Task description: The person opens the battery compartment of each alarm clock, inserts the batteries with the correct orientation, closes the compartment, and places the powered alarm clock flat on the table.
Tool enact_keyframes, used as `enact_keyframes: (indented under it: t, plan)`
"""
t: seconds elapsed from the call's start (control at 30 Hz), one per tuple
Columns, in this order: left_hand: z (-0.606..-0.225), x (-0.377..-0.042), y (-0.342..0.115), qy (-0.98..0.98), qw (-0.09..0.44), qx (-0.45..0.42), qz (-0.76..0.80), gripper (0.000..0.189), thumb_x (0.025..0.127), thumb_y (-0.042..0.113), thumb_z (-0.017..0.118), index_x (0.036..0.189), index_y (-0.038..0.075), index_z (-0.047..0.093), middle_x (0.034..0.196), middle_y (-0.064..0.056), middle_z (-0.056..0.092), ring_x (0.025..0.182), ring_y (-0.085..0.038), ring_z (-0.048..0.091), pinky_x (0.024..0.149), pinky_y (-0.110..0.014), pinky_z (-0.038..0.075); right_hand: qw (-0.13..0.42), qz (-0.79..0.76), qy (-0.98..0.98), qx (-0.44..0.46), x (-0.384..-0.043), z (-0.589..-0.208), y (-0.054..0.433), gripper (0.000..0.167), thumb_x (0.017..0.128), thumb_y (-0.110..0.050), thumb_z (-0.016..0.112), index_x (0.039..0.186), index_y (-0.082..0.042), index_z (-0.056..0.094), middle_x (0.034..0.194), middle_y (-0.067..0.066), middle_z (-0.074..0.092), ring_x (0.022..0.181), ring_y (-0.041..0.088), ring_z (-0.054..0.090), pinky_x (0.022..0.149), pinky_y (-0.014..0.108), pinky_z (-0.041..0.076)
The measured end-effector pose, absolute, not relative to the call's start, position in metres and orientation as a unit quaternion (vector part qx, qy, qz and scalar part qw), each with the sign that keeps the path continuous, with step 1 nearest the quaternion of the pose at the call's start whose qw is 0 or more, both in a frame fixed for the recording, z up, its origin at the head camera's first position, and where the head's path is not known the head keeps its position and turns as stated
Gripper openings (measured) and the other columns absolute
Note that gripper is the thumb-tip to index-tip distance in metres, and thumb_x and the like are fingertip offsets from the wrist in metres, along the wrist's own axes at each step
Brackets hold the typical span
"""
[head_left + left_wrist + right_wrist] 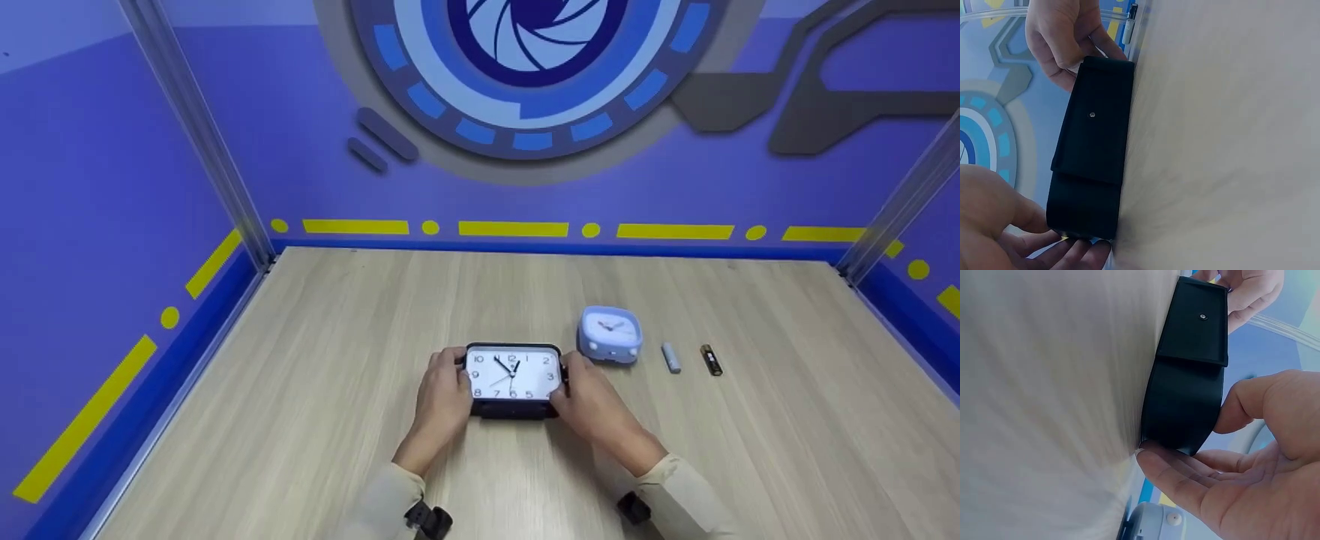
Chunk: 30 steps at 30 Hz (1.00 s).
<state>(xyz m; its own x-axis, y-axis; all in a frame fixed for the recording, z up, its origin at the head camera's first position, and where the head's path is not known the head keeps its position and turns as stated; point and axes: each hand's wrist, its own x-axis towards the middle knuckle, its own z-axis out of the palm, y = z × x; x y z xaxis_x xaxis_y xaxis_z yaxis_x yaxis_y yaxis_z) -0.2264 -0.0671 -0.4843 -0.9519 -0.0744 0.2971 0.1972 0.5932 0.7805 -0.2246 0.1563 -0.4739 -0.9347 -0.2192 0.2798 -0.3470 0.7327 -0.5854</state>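
Note:
A black rectangular alarm clock (514, 373) with a white dial lies face up, tilted toward me, at the middle of the table. My left hand (442, 394) grips its left end, thumb at the front edge and fingers round the side. At the other end my right hand (596, 397) holds it the same way. Both wrist views show the clock's plain black underside or lower side, with one small screw in the black casing (1092, 146); in the right wrist view the fingers (1174, 478) wrap under its end.
Just right of the black clock stands a small light-blue alarm clock (611, 334). Farther right lie a grey battery (671, 358) and a black battery with a copper-coloured end (711, 360). Purple printed walls (525, 202) border the wooden table (337, 322) behind and at the sides.

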Motion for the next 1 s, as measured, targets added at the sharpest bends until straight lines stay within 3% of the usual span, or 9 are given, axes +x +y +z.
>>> enact_keyframes:
  t: [0.4,0.7,1.0]
  plan:
    - [-0.479,-0.218,-0.064,-0.889,0.128,-0.042,-0.437,0.037,0.095,-0.01,0.059,0.131,-0.013,0.061,0.118,-0.025,0.062,0.114,-0.042,0.063,0.098,-0.054,0.05,0.085,0.334,-0.928,0.144,-0.213,-0.471,0.164,0.028,0.083,0.008,0.068,0.108,0.004,0.054,0.089,0.009,0.055,0.082,0.024,0.054,0.074,0.045,0.048]
    - [-0.476,-0.211,-0.061,-0.907,0.102,-0.047,-0.405,0.041,0.095,-0.01,0.059,0.136,-0.014,0.059,0.114,-0.023,0.06,0.1,-0.035,0.063,0.09,-0.051,0.052,0.101,0.337,-0.922,0.161,-0.207,-0.474,0.168,0.031,0.079,0.009,0.069,0.105,0.002,0.054,0.088,0.007,0.053,0.078,0.023,0.053,0.071,0.044,0.048]
    - [-0.471,-0.209,-0.059,-0.903,0.083,-0.055,-0.418,0.04,0.094,-0.01,0.059,0.134,-0.011,0.061,0.119,-0.023,0.061,0.106,-0.037,0.064,0.094,-0.053,0.051,0.093,0.333,-0.926,0.149,-0.2,-0.473,0.175,0.032,0.081,0.008,0.071,0.107,0.001,0.054,0.09,0.007,0.054,0.079,0.022,0.055,0.072,0.043,0.049]
